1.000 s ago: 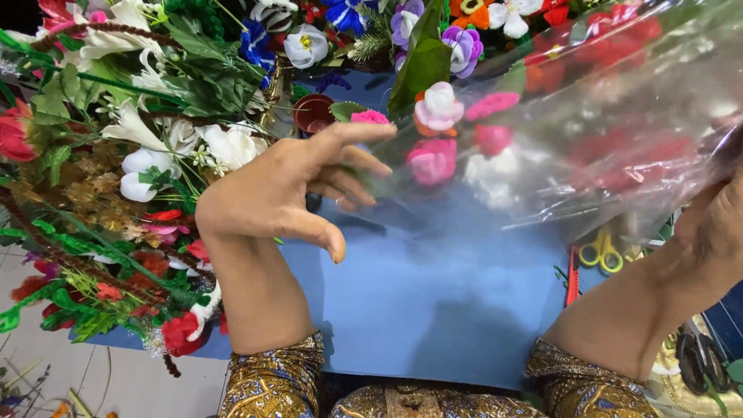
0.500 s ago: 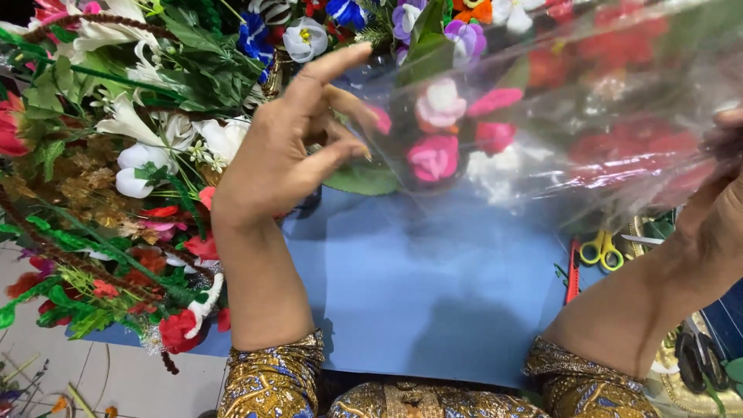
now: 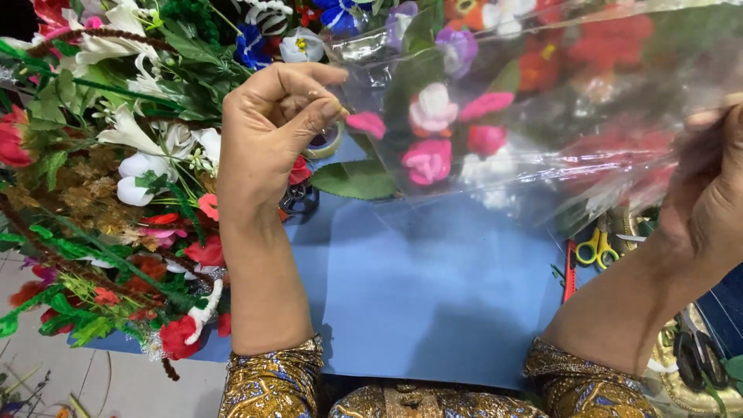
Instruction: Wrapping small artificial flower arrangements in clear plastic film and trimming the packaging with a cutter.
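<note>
Pinching with both hands, our left hand (image 3: 271, 128) and right hand (image 3: 708, 193) hold the clear crinkled plastic sheet (image 3: 542, 101) stretched above the blue paper (image 3: 433, 286); nothing looks wrapped yet.

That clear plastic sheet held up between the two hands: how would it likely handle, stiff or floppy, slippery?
The clear plastic sheet probably handles floppy: it creases and sags between the left hand and right hand. It looks thin and light, since flowers show through. Its glossy glare suggests it may be slippery.

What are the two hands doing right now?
Left hand: closed, pinching the clear plastic sheet.
Right hand: closed, gripping the sheet's other edge.
</note>
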